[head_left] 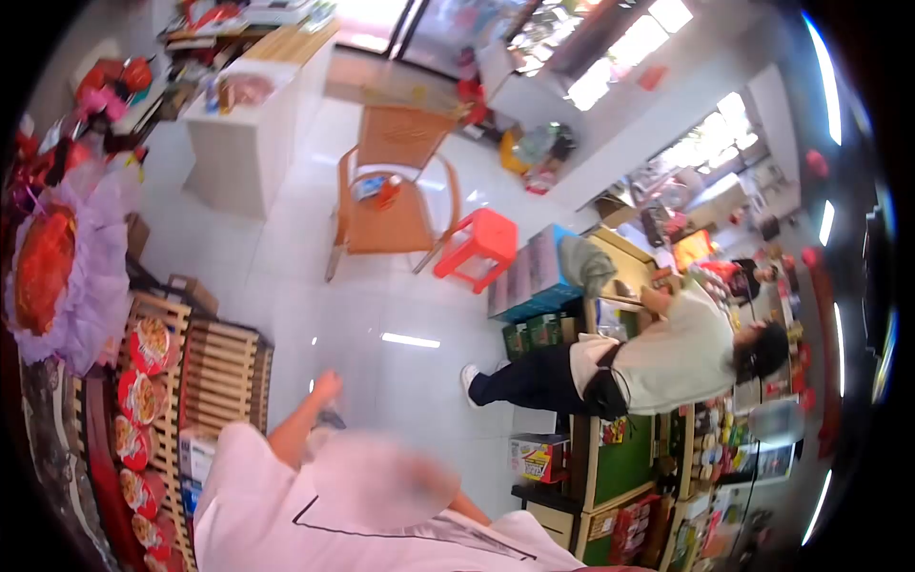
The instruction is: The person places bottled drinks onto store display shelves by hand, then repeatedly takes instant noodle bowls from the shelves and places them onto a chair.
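Observation:
My left hand reaches forward over the floor from a pink sleeve. Its fingers look curled in, and nothing shows in them. My right forearm comes out of the other sleeve and leads towards a blurred patch in front of my shirt. The skin-coloured spot there seems to be my right hand, its fingers smeared out. Neither hand touches any goods. Nearest my left hand, off to the left, stands a slatted wooden rack by red instant noodle bowls.
Ahead is a brown armchair with small packets on its seat, beside a red plastic stool. A white counter stands front left. On the right, another person in a light shirt faces shelves, near blue boxes.

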`<move>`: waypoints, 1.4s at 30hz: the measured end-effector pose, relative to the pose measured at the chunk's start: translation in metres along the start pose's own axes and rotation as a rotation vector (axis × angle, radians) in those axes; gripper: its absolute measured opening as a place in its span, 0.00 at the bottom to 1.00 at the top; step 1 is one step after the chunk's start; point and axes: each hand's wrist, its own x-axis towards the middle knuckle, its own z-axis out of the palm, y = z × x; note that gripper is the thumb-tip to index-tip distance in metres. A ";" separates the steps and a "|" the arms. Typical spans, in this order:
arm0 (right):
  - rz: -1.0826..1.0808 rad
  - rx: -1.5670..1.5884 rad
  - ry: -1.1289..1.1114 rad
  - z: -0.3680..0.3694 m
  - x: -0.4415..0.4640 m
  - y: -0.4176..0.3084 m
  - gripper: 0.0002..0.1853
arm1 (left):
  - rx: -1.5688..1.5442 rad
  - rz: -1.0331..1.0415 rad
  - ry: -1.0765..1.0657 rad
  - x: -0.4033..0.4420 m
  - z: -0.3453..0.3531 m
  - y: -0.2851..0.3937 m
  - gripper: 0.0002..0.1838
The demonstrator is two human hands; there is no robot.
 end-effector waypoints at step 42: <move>0.258 0.923 -0.528 -0.549 0.798 -0.290 0.21 | -0.155 0.153 0.533 0.529 -0.086 0.470 0.28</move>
